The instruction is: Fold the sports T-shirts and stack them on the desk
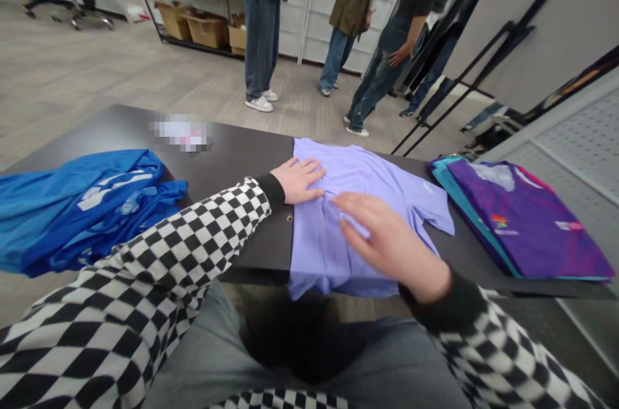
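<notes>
Checkered sleeves (145,254) reach across the black worktop (242,164) to a lilac T-shirt (319,248) lying flat. The left hand (297,180) rests open at the shirt's left edge, and the right hand (389,244) lies open on top of it, neither gripping.

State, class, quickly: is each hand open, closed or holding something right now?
Left hand: open, palm down on the lilac T-shirt, holding nothing.
Right hand: open, palm down on the same T-shirt, holding nothing.
</notes>
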Demonstrator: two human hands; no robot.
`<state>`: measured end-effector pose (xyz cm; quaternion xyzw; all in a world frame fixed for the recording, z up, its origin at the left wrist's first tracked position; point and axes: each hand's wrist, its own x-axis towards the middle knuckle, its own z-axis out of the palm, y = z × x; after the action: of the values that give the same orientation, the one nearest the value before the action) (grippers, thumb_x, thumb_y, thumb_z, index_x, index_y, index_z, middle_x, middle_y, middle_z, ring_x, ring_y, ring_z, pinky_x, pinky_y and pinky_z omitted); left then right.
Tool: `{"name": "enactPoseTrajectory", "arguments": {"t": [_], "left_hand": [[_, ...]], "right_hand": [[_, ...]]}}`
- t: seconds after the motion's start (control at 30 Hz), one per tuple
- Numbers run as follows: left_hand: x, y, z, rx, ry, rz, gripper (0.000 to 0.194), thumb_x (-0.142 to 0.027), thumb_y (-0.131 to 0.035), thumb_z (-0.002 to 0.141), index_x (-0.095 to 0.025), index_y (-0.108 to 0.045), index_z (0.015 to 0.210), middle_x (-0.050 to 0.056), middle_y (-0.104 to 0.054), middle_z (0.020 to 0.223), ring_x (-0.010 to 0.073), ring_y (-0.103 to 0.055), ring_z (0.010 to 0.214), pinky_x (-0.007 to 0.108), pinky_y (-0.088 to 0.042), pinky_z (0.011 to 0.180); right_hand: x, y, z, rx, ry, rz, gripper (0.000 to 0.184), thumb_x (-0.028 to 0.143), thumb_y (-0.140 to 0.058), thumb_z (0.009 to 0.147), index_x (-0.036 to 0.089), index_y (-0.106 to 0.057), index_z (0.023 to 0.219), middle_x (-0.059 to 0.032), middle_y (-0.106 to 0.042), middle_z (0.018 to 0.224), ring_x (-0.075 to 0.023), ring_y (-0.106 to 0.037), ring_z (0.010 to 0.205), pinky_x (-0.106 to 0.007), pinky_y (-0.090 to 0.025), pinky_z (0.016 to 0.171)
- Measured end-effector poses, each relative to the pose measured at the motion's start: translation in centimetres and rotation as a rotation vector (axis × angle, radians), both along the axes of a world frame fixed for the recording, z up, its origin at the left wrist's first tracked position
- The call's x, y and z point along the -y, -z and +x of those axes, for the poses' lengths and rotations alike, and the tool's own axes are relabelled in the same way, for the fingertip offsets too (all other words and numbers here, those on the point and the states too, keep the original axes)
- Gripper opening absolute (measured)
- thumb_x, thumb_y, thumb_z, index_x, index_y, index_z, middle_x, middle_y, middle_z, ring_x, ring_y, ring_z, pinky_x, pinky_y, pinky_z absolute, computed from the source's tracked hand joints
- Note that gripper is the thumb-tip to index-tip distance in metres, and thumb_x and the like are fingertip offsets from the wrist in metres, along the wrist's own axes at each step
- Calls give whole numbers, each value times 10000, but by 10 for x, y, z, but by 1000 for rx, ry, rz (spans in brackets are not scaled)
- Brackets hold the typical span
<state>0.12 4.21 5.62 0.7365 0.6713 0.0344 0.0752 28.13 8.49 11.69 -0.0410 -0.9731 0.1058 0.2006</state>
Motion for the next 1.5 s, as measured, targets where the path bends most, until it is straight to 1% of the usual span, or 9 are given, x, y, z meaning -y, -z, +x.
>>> {"name": "enactPoseTrajectory", "arguments": {"t": [0.07, 0.23, 0.4, 0.53, 0.63, 0.8, 1.17, 1.37, 1.5], "left_hand": [[0, 0, -1, 0, 1, 6, 870, -716, -323, 1115, -182, -302, 1801, 161, -186, 1886, 358, -161, 1759, 618, -117, 1407], [0, 0, 1, -3, -10, 7, 880, -728, -314, 1107, -189, -300, 1802, 150, -192, 1888, 354, -164, 1759, 616, -111, 1408], [0, 1, 1, -12, -9, 8, 885, -724, -311, 1105, -177, -305, 1801, 157, -203, 1884, 364, -185, 1753, 615, -122, 1406], [0, 1, 0, -2, -26, 12, 870, -726, -328, 1101, -208, -315, 1799, 138, -207, 1886, 350, -188, 1754, 595, -108, 1410], [0, 1, 0, 5, -25, 13, 863, -722, -336, 1103, -213, -315, 1799, 132, -207, 1888, 344, -177, 1757, 588, -101, 1412], [-1, 3, -1, -9, -25, 10, 853, -711, -336, 1110, -210, -313, 1800, 137, -207, 1888, 344, -177, 1757, 592, -107, 1411], [-1, 2, -3, -21, -16, -7, 860, -714, -313, 1116, -201, -293, 1805, 139, -200, 1890, 345, -170, 1758, 597, -110, 1410], [-1, 1, -3, -22, -19, -9, 854, -714, -307, 1117, -210, -288, 1807, 130, -199, 1893, 337, -166, 1760, 599, -115, 1410], [-1, 0, -3, -13, -15, -9, 853, -715, -323, 1114, -216, -293, 1806, 131, -200, 1893, 340, -169, 1759, 600, -112, 1411]], "right_hand": [[55, 8, 10, 149, -127, 10, 548, 289, -605, 1108, 235, -571, 1652, -117, -621, 1662, -300, -536, 1580, -554, -418, 1340], [140, 52, 35, 349, 17, 28, 721, 240, -676, 1041, 98, -462, 1715, -219, -343, 1822, -396, -334, 1695, -614, -318, 1378], [168, 68, 58, 478, -306, -328, 596, 481, -705, 1057, 305, -596, 1615, -84, -697, 1584, -301, -587, 1525, -509, -275, 1397], [156, 98, 75, 406, 260, -663, 223, 453, -693, 1044, 257, -778, 1107, -70, -832, 1008, -294, -777, 977, -492, -559, 1102], [138, 138, 91, 70, 657, -894, 360, 610, -673, 1027, 255, -729, 998, -119, -815, 1031, -335, -768, 982, -491, -611, 951], [129, 188, 97, -341, 697, -1291, 582, 716, -842, 857, 269, -698, 1201, -163, -791, 1308, -368, -746, 1244, -575, -571, 1146], [122, 185, 79, -44, 412, -1342, 522, 568, -906, 858, 201, -794, 1211, -103, -832, 1147, -312, -754, 1040, -465, -607, 990], [131, 177, 70, -44, 381, -1148, 288, 468, -816, 912, 201, -802, 804, -87, -801, 988, -296, -728, 958, -454, -594, 976], [136, 177, 71, -99, 368, -1357, 428, 533, -907, 849, 204, -823, 1110, -79, -828, 1054, -287, -740, 945, -443, -606, 939]]}}
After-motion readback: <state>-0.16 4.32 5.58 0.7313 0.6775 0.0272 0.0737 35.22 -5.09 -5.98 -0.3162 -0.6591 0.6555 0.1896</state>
